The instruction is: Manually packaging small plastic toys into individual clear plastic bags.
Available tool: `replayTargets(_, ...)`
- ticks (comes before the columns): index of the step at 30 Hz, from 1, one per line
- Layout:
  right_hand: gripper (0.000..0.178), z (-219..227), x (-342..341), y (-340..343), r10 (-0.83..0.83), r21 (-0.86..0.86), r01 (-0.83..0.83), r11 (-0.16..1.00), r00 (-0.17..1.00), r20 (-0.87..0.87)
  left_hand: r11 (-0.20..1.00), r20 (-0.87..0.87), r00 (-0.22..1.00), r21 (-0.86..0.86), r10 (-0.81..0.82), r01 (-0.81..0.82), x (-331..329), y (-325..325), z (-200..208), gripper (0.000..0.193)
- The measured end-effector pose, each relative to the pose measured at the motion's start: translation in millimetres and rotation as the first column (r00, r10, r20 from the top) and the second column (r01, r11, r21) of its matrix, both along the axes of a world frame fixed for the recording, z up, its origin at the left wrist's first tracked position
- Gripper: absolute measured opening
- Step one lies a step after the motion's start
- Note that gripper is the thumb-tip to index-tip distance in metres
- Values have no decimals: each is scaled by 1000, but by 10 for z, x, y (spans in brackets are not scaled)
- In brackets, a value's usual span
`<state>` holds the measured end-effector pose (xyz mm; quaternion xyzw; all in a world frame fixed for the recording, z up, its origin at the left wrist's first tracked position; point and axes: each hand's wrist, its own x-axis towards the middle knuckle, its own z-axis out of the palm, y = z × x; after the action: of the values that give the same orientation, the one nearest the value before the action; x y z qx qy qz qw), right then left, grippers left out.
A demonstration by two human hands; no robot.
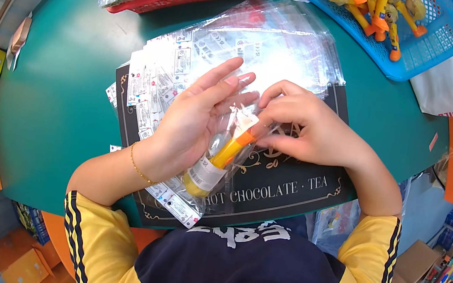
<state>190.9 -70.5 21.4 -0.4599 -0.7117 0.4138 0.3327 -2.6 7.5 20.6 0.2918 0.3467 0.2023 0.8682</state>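
Observation:
A clear plastic bag [241, 155] with a yellow and orange stick-shaped toy [227, 152] inside is tilted between my hands. The toy's orange end points up toward the right; a white label covers part of its rounded lower end. My left hand [199, 107] holds the bag along its palm, with the thumb and long fingers reaching past the bag's upper edge. Bent fingers of my right hand [296, 120] pinch the bag beside the toy's orange end; the exact grip is partly hidden. Beyond both hands lie fanned-out clear printed bags [194, 46].
A dark printed mat [290, 191] lies under the bags on the green table [52, 70]. At the back stand a red basket [202, 1] of flat printed bags and a blue basket [425, 64] of similar toys. A white bag [445, 88] sits by the blue basket.

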Motion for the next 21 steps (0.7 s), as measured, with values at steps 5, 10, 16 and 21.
replayTargets(5, 14, -54, 180, 93, 59, -55, -56, 997, 997, 47, 998, 19, 999, 37, -41, 41, 11, 60, -27, 48)
replayTargets(10, 17, -98, 223, 114, 50, -33, -47, 998, 995, 90, 985, -123, 982, 80, -140, 151, 32, 12, -3, 51)
replayTargets(16, 16, -56, 176, 112, -67, -269, 37, 962, 992, -103, 980, -106, 988, 158, -108, 124, -2, 86, -140, 37)
replayTargets(21, 16, -157, 166, 127, 167, -50, -163, 985, 982, 94, 990, -71, 996, 124, -51, 60, 32, 52, -158, 31)
